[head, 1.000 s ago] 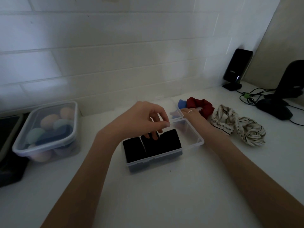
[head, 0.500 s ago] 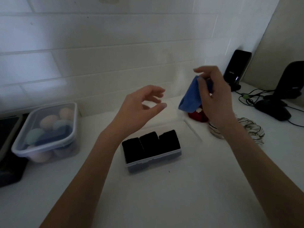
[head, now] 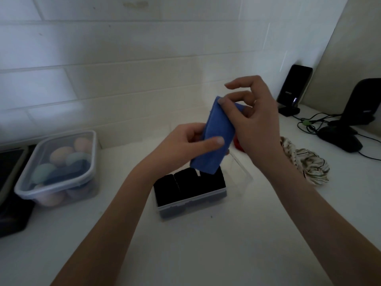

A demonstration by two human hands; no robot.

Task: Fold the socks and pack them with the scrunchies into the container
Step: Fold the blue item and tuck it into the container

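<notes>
Both hands hold a blue cloth (head: 214, 139) up over the container (head: 191, 200): left hand (head: 185, 145) pinches its lower part w/ thumb, right hand (head: 251, 118) clamps the top. Three black socks (head: 185, 185) sit folded inside. Striped scrunchie (head: 307, 164) lies right of it.

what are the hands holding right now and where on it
Both hands hold one blue sock above the container. The right hand pinches its upper end; the left hand grips its middle, thumb across the front.
</notes>
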